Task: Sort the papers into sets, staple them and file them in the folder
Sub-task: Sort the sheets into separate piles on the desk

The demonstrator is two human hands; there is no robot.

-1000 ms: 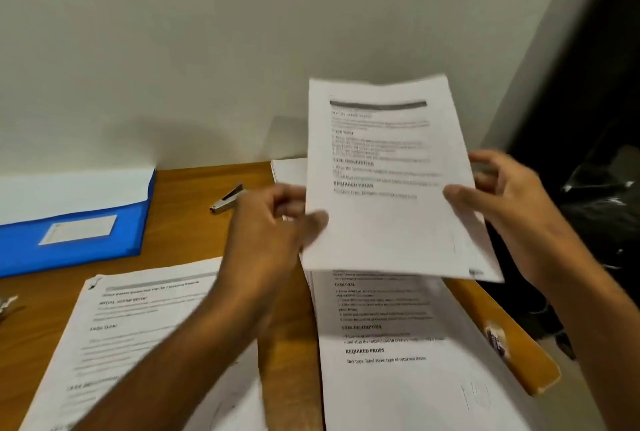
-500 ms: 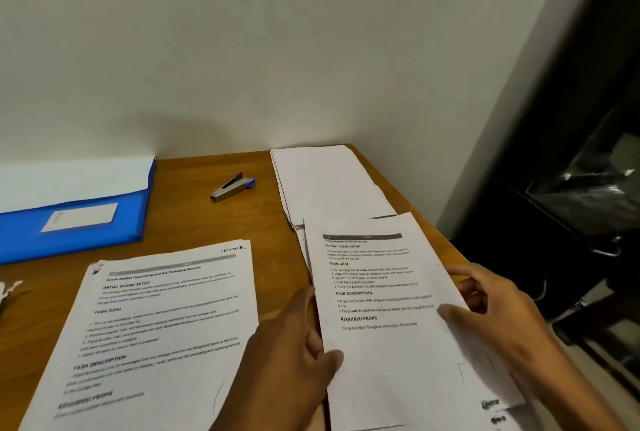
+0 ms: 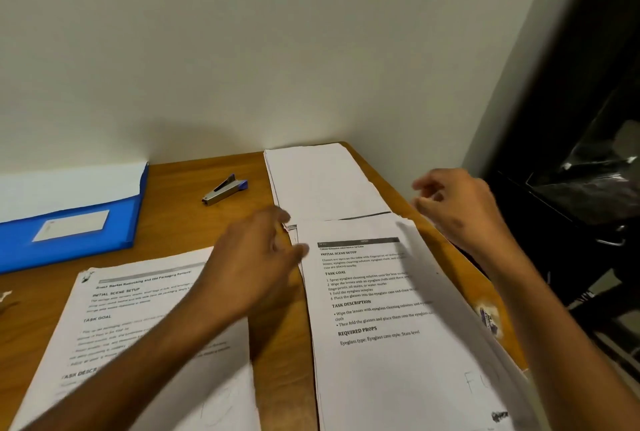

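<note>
Head view: sorting under way. Left hand [image 3: 256,257] and right hand [image 3: 460,202] hover empty, fingers slack, over printed white paper stack [image 3: 391,320], near right. Next: fetch small grey-blue stapler [image 3: 224,189], far centre; blue plastic folder [image 3: 69,223] far left.

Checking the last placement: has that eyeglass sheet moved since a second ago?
Yes. The eyeglass sheet was held up in front of the wall; it now lies on the right-hand pile on the table, nearer than the blank stack.
</note>
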